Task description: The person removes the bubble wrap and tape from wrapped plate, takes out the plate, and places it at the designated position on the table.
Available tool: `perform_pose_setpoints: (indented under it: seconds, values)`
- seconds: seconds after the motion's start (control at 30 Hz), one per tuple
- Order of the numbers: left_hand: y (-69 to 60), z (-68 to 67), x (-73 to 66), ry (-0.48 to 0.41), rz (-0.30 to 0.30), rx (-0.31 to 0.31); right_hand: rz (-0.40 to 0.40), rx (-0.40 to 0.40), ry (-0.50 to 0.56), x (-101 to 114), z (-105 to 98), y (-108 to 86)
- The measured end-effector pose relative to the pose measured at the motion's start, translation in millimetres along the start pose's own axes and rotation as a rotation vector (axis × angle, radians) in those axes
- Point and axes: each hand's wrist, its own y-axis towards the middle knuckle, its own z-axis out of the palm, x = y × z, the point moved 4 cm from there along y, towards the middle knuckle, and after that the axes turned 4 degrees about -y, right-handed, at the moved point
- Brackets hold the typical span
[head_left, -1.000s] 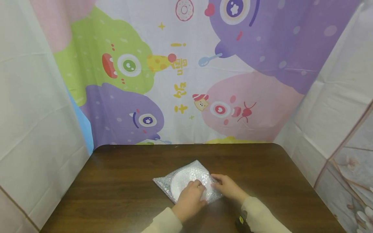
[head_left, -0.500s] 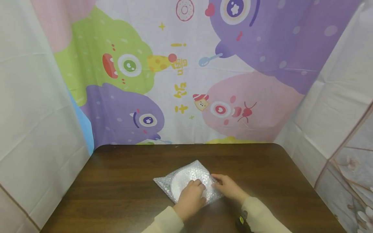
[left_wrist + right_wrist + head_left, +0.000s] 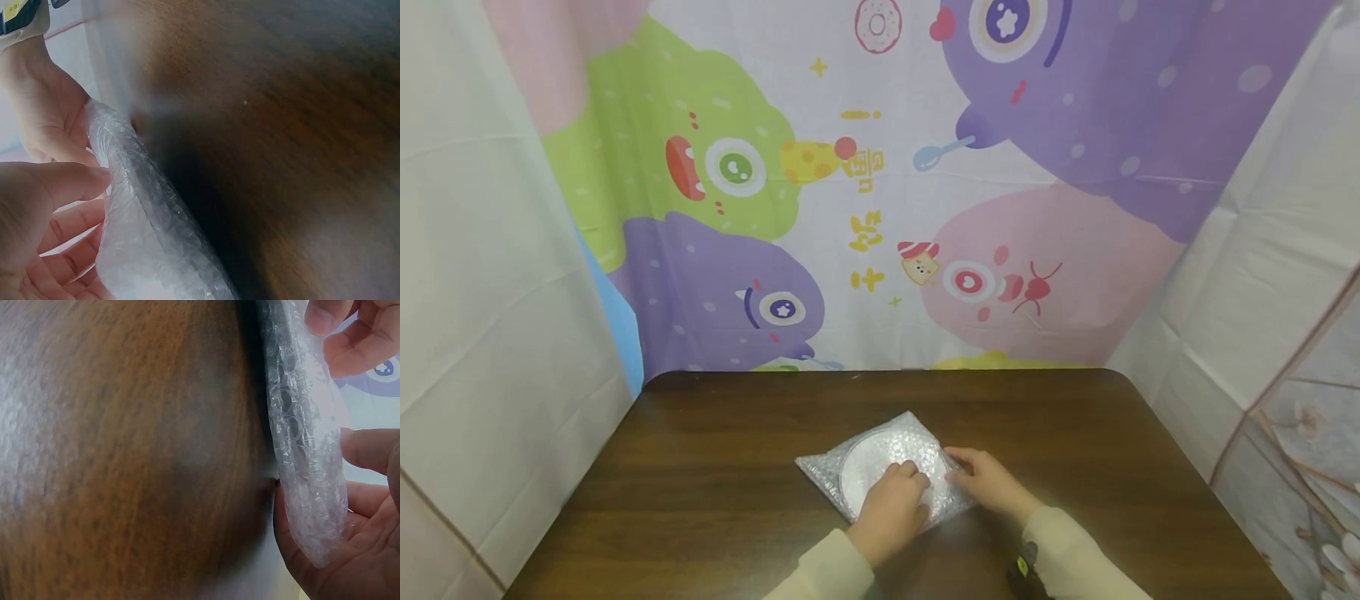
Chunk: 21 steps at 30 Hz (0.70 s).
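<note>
A flat bubble-wrap pouch point(image 3: 823, 468) lies on the table, with a round whitish disc-like thing point(image 3: 867, 454) showing through it. My left hand point(image 3: 891, 508) rests on top of the pouch with relaxed, bent fingers. In the left wrist view its thumb point(image 3: 81, 181) and fingertips touch the film. At the pouch's right corner, my right hand point(image 3: 992, 483) grips the edge. The right wrist view shows that hand's thumb point(image 3: 369, 450) on the upper face and other fingers beneath the bubble wrap point(image 3: 306, 444). What is inside cannot be made out further.
The brown wooden table point(image 3: 715, 467) runs back to a hanging cartoon-print cloth point(image 3: 865, 333). Pale cloths hang at the left point(image 3: 490, 292) and right point(image 3: 1202, 333). A dark device point(image 3: 1024, 571) sits at the right sleeve.
Both hands and the pouch stay nearly in place. The whole head view shifts very slightly.
</note>
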Motion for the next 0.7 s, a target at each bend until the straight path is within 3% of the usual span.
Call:
perform_pose_setpoints:
  seconds: [0.7]
  values:
    - [-0.2,-1.7,-5.8,0.128,0.055,-0.06,0.034,-0.018,0.004,2.3,-0.1,-2.5]
